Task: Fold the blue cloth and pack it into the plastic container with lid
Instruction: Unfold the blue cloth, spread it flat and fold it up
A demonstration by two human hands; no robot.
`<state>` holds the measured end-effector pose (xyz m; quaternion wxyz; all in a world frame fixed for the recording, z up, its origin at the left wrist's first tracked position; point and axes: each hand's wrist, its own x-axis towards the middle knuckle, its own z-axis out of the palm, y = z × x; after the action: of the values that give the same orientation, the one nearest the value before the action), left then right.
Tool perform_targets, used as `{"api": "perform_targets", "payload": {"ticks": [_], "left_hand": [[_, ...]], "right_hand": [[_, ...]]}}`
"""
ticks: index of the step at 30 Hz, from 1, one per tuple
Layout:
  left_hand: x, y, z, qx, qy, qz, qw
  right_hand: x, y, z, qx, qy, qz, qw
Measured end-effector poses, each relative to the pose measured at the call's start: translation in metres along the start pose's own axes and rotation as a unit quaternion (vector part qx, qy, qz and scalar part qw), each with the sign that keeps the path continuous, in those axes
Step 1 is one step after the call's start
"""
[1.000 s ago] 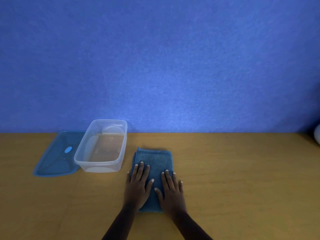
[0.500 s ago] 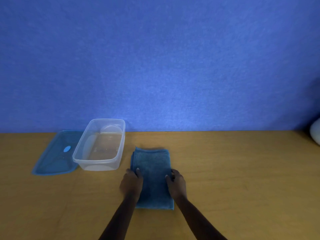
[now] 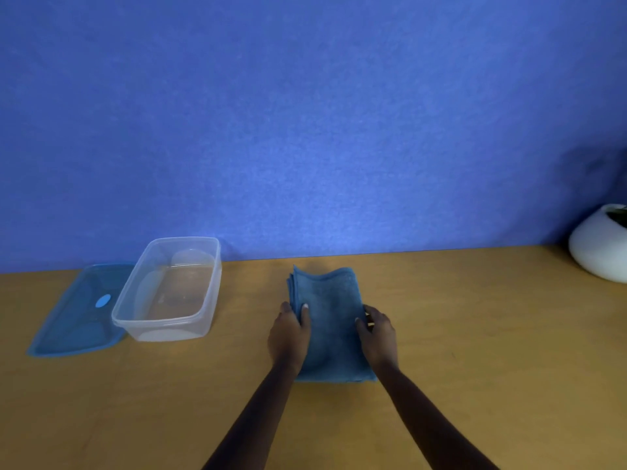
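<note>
1. Blue terry cloth, folded into a long rectangle, lies on the wooden table in front of the person, w/ its long side running away from them. Stacked layers show at the far-left corner, and the far edge is wavy.
2. Left hand is at the cloth's left edge. Its grip is closed on the fabric: thumb on top, other fingers curled round the edge and hidden.
3. Right hand mirrors it at the right edge, grip also closed on the cloth, thumb on top and fingers tucked round the side.
4. Near end of the cloth rests on the table between the two forearms. Can't tell whether the far end is lifted off the wood.
5. Plastic container is clear, rectangular and open-topped. It stands upright on the table to the left of the cloth, well apart from it, so the cloth is outside it.
6. Lid is translucent blue and lies flat on the table just left of the container. Its right edge meets the container's wall, and a light-blue oval sits near its middle.
7. White rounded pot stands at the far right by the wall, cut off by the frame edge, w/ something dark green at its mouth.
8. Blue wall w/ a fine texture stands behind the table.
</note>
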<state>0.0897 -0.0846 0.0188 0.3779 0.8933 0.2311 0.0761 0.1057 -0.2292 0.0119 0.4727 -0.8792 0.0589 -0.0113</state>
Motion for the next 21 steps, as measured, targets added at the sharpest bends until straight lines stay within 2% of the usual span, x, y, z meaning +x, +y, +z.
{"api": "perform_targets", "payload": {"ticks": [11,17,21], "left_hand": [[-0.022,0.068,0.065,-0.035,-0.112,0.037,0.992],[-0.034,0.080,0.095,-0.052,-0.149,0.031,0.987],[-0.038,0.074,0.107,-0.019,-0.188,0.012,0.982]], "right_hand": [[0.026,0.046,-0.084,-0.059,0.082,0.044,0.994],[0.029,0.071,-0.104,-0.089,0.087,0.068,0.990],[0.028,0.084,-0.109,-0.100,0.077,0.084,0.988]]}}
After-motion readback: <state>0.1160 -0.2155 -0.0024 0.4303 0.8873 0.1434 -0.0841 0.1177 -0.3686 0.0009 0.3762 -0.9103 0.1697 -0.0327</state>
